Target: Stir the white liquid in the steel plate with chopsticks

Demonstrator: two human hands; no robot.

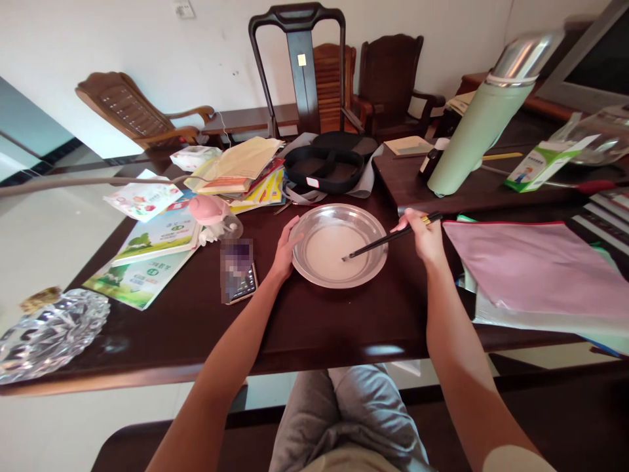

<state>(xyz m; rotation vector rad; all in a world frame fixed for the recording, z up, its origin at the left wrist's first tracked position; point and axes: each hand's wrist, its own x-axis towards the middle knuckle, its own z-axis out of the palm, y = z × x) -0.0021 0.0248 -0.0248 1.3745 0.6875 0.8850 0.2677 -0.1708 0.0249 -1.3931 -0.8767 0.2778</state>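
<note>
A round, shallow metal bowl sits on the dark table in front of me, with a whitish liquid in it. My left hand grips the bowl's left rim, thumb over the edge and fingers along the outside. In my right hand is a pair of black chopsticks with gold bands near the top. They slant down to the left over the right rim, and their tips reach the liquid around the bowl's middle.
Left of the bowl lie a phone, a pink-capped bottle, booklets and a crystal dish. Behind it rests a black case. To the right are a green thermos, a small box and a pink pouch.
</note>
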